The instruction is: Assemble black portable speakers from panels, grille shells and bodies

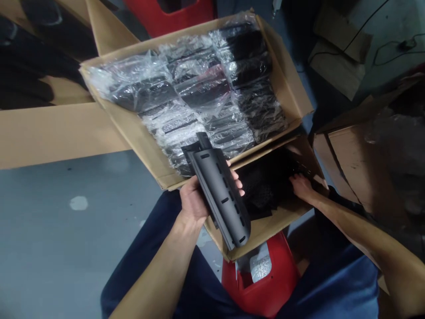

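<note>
My left hand point(194, 199) is wrapped round a long black slotted part point(222, 195), holding it tilted over the near edge of a large carton. The thumb side and fingertips show on either side of the part. My right hand point(301, 187) reaches into a smaller open carton point(282, 221) with dark contents point(262, 190); its fingers are partly hidden in shadow at those contents. Behind the held part, the large carton point(116, 119) is filled with black pieces in clear plastic wrap point(206, 93).
A red stool point(265, 288) stands under the smaller carton, and another red stool point(172, 20) is behind the large one. More cartons stand at the left point(59, 133) and right point(352, 164). Cardboard pieces point(338, 71) and a black cable lie at the upper right.
</note>
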### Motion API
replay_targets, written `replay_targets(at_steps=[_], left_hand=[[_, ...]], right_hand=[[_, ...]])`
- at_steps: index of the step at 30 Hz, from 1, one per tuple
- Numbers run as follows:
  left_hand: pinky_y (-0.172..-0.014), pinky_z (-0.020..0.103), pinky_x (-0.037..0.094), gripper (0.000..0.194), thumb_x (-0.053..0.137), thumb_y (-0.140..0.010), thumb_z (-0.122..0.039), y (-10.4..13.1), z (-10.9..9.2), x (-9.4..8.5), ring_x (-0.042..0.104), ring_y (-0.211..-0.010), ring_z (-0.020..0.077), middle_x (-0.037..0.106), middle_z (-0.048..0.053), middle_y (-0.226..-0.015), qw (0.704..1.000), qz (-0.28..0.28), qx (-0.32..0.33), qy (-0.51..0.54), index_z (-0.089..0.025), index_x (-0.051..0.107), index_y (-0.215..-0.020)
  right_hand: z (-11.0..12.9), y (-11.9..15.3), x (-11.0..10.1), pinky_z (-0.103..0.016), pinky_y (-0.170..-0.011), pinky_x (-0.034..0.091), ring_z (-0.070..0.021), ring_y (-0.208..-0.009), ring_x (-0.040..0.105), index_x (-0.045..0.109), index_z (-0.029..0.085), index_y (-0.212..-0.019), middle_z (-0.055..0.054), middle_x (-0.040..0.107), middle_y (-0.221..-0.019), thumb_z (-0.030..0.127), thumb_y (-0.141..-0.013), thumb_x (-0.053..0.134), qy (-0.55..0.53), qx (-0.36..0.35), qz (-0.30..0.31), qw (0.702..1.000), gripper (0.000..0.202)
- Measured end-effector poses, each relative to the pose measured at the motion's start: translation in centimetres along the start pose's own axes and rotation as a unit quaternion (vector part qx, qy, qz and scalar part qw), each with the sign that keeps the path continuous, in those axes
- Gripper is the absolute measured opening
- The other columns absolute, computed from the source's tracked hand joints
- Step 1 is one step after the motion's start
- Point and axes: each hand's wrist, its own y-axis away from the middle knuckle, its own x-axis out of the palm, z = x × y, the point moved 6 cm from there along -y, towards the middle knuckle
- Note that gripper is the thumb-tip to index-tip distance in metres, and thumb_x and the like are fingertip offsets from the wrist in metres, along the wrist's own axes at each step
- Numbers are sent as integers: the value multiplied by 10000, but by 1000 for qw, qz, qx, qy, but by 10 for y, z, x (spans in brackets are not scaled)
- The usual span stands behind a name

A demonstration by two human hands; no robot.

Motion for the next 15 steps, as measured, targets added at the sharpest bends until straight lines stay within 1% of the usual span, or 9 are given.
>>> replay_targets(at_steps=[2, 4, 6, 8, 10, 12, 15], left_hand=[[-778, 501, 639, 419, 575, -801, -332, 0, 1, 1, 757, -832, 309, 783, 148, -946, 1000, 12, -6, -4, -105, 669, -1141], [-799, 503, 636, 424, 580, -809, -334, 0, 2, 0, 759, -856, 306, 786, 143, -966, 1000, 24, -13, -1, -110, 667, -1158], [-815, 503, 634, 438, 596, -811, -355, 0, 3, 0, 759, -874, 305, 787, 139, -985, 999, 34, -17, 8, -112, 671, -1167], [-833, 501, 630, 454, 616, -811, -383, -1, 4, 0, 761, -885, 307, 786, 135, -1002, 999, 45, -21, 11, -110, 679, -1168], [-843, 498, 626, 467, 629, -808, -395, -3, 5, 0, 760, -885, 310, 784, 132, -1008, 998, 54, -25, 6, -102, 686, -1167], [-852, 503, 621, 465, 632, -804, -386, -5, 6, 0, 758, -889, 316, 783, 132, -1010, 998, 57, -33, -2, -92, 691, -1159], [-862, 518, 615, 458, 623, -793, -373, -8, 10, -3, 757, -889, 327, 784, 136, -1005, 997, 45, -56, -9, -85, 700, -1140]], right_hand=[[-11, -17, 4, -437, -983, 502, -338, -1225, 576, 683, 104, -1209, -221, 628, -1293, 30, -901, 583, 9, 19, 18, 1000, 332], [-17, -34, 11, -459, -1002, 521, -298, -1209, 606, 659, 132, -1246, -169, 618, -1338, 159, -970, 627, 9, 22, 42, 999, 280], [-20, -48, 19, -475, -984, 548, -266, -1168, 637, 623, 166, -1300, -119, 620, -1341, 307, -991, 662, 3, 19, 66, 998, 342], [-19, -56, 27, -466, -950, 571, -254, -1134, 656, 607, 177, -1321, -106, 623, -1331, 367, -989, 672, -5, 13, 85, 996, 389], [-18, -57, 31, -462, -951, 571, -254, -1139, 654, 609, 186, -1322, -108, 619, -1341, 371, -994, 664, -13, 4, 97, 995, 381], [-18, -54, 32, -480, -998, 547, -270, -1192, 635, 607, 199, -1343, -116, 608, -1379, 348, -989, 665, -19, -8, 103, 994, 388], [-18, -44, 28, -461, -1093, 473, -304, -1303, 584, 608, 220, -1400, -145, 601, -1427, 181, -922, 682, -25, -32, 106, 994, 486]])
